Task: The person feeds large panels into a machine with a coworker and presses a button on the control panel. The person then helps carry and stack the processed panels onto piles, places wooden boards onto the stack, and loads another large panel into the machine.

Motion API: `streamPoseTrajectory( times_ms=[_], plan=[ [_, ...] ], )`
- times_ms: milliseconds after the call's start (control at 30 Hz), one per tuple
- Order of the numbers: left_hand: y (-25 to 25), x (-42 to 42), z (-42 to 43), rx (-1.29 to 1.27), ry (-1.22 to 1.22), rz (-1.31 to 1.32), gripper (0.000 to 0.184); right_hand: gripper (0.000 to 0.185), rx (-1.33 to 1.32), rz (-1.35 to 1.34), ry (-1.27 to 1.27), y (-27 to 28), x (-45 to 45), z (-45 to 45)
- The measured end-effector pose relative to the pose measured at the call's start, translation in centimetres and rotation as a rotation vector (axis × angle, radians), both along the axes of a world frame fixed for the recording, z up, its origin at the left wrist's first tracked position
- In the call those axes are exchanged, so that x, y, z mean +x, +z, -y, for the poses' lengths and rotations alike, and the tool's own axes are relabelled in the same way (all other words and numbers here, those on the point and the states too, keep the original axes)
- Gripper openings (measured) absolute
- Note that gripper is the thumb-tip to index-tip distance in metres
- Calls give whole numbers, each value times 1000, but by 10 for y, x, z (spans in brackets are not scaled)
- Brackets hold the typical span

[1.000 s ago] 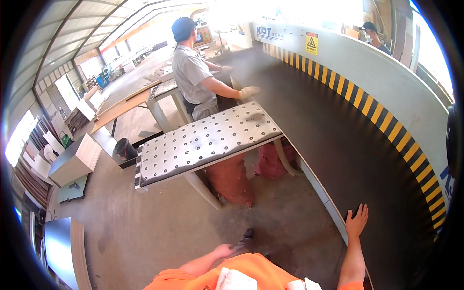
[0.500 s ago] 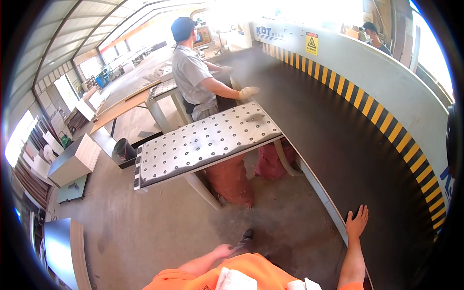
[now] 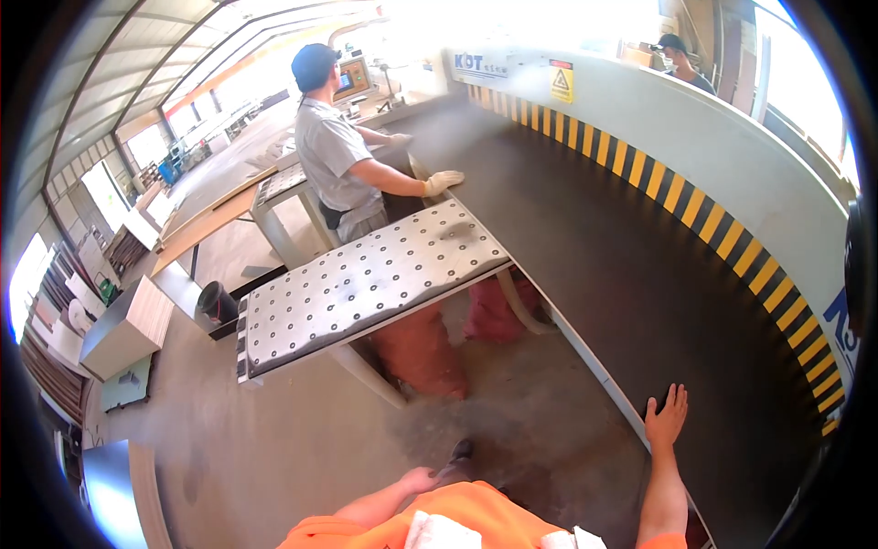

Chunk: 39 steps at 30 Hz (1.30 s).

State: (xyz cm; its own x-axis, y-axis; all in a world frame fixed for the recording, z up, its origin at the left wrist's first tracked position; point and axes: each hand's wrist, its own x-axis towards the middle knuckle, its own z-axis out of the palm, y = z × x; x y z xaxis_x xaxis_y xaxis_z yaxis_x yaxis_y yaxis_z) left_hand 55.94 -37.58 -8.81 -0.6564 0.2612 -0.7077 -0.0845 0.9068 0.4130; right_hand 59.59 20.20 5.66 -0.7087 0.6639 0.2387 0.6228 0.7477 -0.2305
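Here, beside an orange shirt (image 3: 462, 520), the left hand (image 3: 419, 479) hangs near a trouser leg — whether it grips anything is impossible to make out. The right hand (image 3: 666, 419) lies flat, fingers spread, on the dark panel (image 3: 585, 247), which stretches along a striped guard (image 3: 693, 212). The panel looks stiff, smooth and probably heavy — best held by its near long edge. Past the dotted desk (image 3: 366, 285), a capped co-worker (image 3: 327, 146) rests a gloved hand (image 3: 444, 183) at that edge; another person (image 3: 681, 66) stands behind the guard.
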Motion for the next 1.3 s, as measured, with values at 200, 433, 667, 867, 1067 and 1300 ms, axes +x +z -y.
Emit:
streamPoseTrajectory(
  times_ms=[200, 433, 667, 867, 1067, 1300],
  plan=[
    [-14, -30, -4, -3, -4, -11, 55, 66, 5, -11, 3, -1, -1, 0],
    [-23, -79, -2, 42, -38, 20, 59, 67, -11, -26, 15, 3, -5, 3],
    [-51, -155, 22, 43, -114, 0, 62, 65, -27, 51, -3, 4, -13, 8],
    [-22, -230, 22, 4, -284, -4, 50, 65, -43, 79, -250, -25, -37, 14],
    [76, -335, -71, 442, -176, -521, 35, 66, -39, 123, -333, -25, -48, 18],
    [144, -436, -192, 770, -248, -1016, 27, 66, -23, 99, -346, -16, -50, 31]
  ],
)
